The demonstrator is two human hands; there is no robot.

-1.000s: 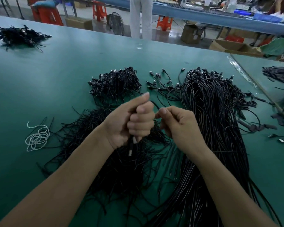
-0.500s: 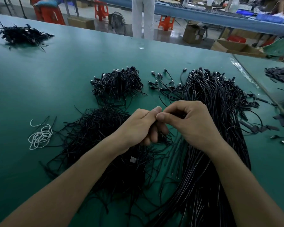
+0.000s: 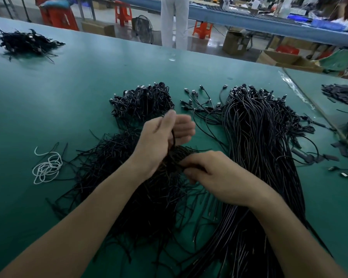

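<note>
Left hand [image 3: 162, 137]: raised above the work, with thumb and fingers pinched on a thin black strand [image 3: 173, 139] that runs straight down from the pinch. The outline is motion-blurred, so I cannot judge the finger positions more finely.

Right hand [image 3: 215, 177]: lower and nearer me, fingers curled around a small black cable bundle [image 3: 174, 158], which sits between my two hands just above the loose pile of short black wire ties [image 3: 109, 169]. The strand meets this bundle.

Handling, as I judge it: the strand is light, limp and thin, and likely to slip from a loose pinch. I take it close to its free end and keep it taut. The bundle is soft and springy and would uncoil if released, so I grip it across its middle.

Surroundings: the heap of coiled, finished black cables [image 3: 143, 101] lies beyond my hands. The long sheaf of straight black cables [image 3: 259, 149] lies to the right, and a coil of white cord [image 3: 46, 167] lies to the left, all on the green table mat [image 3: 68, 87].

Change from half a second ago: my thumbs then met over the bundle. My left hand has since lifted up and away, drawing the strand out, and my right hand has dropped towards me.
</note>
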